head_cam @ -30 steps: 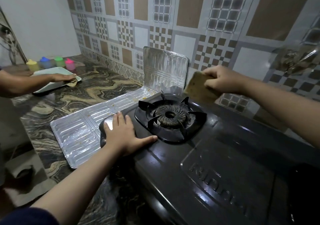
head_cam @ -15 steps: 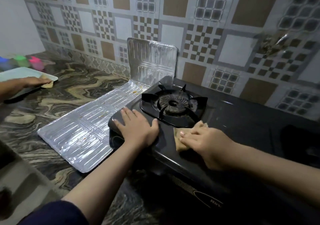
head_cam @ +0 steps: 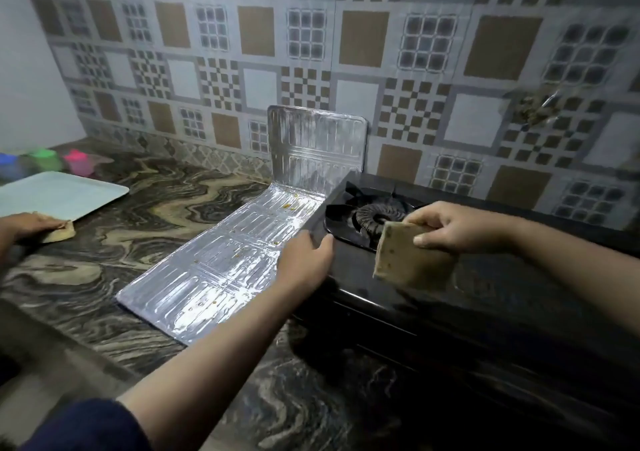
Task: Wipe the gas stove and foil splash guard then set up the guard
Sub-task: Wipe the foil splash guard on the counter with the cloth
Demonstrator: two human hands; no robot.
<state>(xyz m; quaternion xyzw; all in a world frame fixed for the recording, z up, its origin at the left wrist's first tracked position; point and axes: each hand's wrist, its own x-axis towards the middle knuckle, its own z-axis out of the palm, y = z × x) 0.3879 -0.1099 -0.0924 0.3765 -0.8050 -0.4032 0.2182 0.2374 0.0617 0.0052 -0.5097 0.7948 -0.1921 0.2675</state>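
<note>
The black gas stove (head_cam: 433,287) sits on a marbled stone counter (head_cam: 131,228) against a patterned tile wall (head_cam: 346,52); its top is glossy, and a round ribbed burner (head_cam: 379,213) lies inside a dark pan support at the left end. The foil splash guard (head_cam: 235,263) lies just to the stove's left, touching its side; most of it is spread flat on the counter, its silver surface embossed with ribbed rectangles and dotted with small amber spots, while the far panel stands upright against the wall behind the stove's corner. The left hand (head_cam: 306,260) rests on the stove's left edge, fingers loosely bent over the corner, thumb pointing toward the burner. The right hand (head_cam: 457,225) is raised above the stove top and pinches a tan, speckled cloth (head_cam: 410,258) between thumb and fingers; the cloth hangs below the hand in a folded square. At the far left another person's hand (head_cam: 33,223) presses a similar cloth onto the counter beside a pale green tray (head_cam: 59,194); blurred blue, green and pink cups (head_cam: 48,163) stand behind the tray.
</note>
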